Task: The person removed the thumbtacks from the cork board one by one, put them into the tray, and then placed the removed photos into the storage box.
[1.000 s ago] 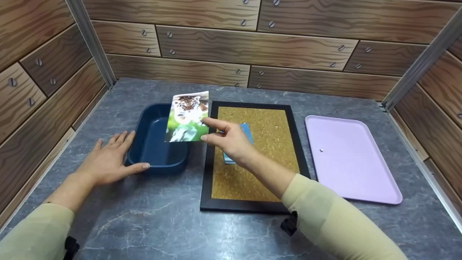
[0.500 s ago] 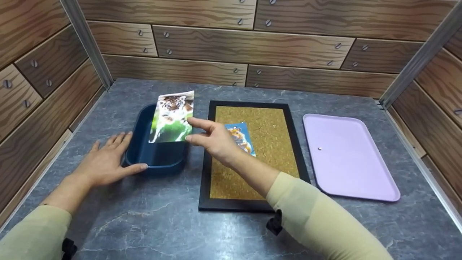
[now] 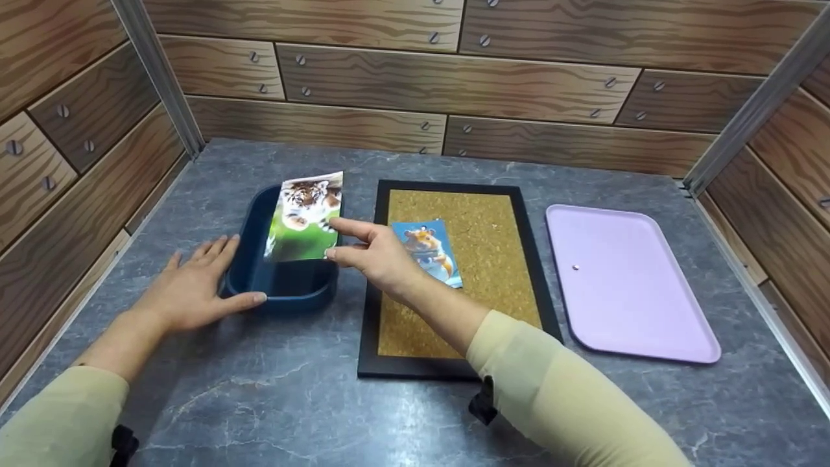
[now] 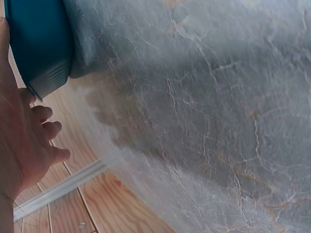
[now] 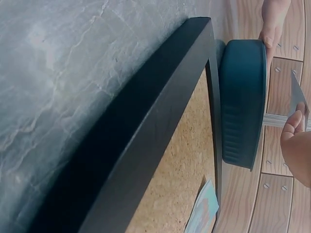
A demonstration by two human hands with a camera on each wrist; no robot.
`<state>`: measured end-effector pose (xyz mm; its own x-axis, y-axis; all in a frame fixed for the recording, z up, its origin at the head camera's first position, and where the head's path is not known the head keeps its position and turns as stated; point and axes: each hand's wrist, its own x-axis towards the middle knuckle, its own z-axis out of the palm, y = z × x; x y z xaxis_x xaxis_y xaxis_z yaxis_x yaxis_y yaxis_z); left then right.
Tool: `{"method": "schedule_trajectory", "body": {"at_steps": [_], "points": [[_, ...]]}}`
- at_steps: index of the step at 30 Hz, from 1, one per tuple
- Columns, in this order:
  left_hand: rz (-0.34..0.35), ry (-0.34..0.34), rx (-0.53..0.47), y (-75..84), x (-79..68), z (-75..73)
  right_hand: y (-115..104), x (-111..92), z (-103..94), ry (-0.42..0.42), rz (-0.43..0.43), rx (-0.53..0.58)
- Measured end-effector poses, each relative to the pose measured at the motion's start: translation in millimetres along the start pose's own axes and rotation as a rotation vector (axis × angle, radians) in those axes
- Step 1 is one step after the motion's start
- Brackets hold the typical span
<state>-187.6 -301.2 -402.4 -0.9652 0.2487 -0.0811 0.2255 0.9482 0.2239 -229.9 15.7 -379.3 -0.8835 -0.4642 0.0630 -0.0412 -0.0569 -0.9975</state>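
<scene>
My right hand (image 3: pixel 376 253) pinches the lower right edge of a tiger photo card (image 3: pixel 305 217) between thumb and forefinger, holding it tilted over a dark blue plastic bin (image 3: pixel 314 299). In the right wrist view the card (image 5: pixel 298 92) appears nearly edge-on, above the bin's rim. My left hand (image 3: pixel 188 292) rests against the bin's left side, fingers spread and thumb on the near rim; the left wrist view shows its fingers loosely bent beside the bin (image 4: pixel 41 43). A hamster picture card (image 3: pixel 431 250) is on the black-framed cork board (image 3: pixel 496 272), partly behind my right hand.
A lilac tray (image 3: pixel 639 292) lies right of the cork board, with one small shiny pin (image 3: pixel 576 267) on it. Beneath everything is a grey marbled tabletop (image 3: pixel 272 402). Wood-patterned walls (image 3: pixel 389 78) close off the back and both sides.
My right hand has carried the tiger card left and then slightly down over the bin, uncovering more of the hamster card. The left hand has stayed at the bin.
</scene>
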Motion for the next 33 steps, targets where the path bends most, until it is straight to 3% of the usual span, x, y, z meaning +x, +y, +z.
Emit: {"method": "schedule_trajectory", "body": {"at_steps": [24,33], "points": [[-0.005,0.001,-0.001,-1.9,1.6,1.1,7.5,13.2,14.1,0.029,0.053,-0.030],[-0.009,-0.009,-0.007,-1.6,1.2,2.7,9.4,15.8,17.7,0.003,0.071,-0.027]]}}
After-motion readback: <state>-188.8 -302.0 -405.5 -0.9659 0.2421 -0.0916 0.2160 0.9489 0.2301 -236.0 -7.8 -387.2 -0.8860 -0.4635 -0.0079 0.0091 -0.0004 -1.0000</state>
